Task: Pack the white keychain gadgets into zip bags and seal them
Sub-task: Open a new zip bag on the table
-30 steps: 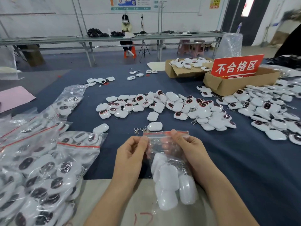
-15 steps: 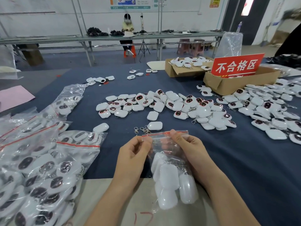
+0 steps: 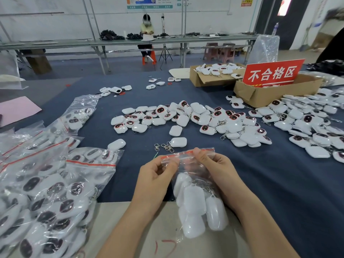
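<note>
The zip bag [image 3: 188,163] is held over the near edge of the table, just where the blue cloth [image 3: 279,183] ends and a pale bare board [image 3: 130,229] begins. There is open cloth to the right of the hands and just beyond them. One loose gadget [image 3: 178,142] with its clip chain lies close past the bag's mouth. On the left it is tight: a heap of filled bags [image 3: 55,192] crowds up near the left forearm.

The left hand [image 3: 158,175] pinches the bag's left top corner between thumb and curled fingers. The right hand [image 3: 216,168] pinches the top further right, its thumb tip on the red zip strip [image 3: 186,153]. That strip runs left to right, rising a little toward the right, at the bag's far end. The bag's long axis runs far to near, mouth away from the person. The white gadgets inside [image 3: 195,202] are bunched at the near, lower end, lying lengthwise along the same line. I cannot tell whether the strip is pressed closed.

Further out, a middle heap of gadgets [image 3: 195,118] spreads across the cloth, with a right heap [image 3: 312,123] beside it. At far right stand a nearer box [image 3: 275,94] carrying a red sign [image 3: 272,73] and a farther box [image 3: 210,79] holding more gadgets. A pink sheet [image 3: 16,108] lies far left. Across the floor a person [image 3: 147,28] sits at a long workbench [image 3: 130,41].
</note>
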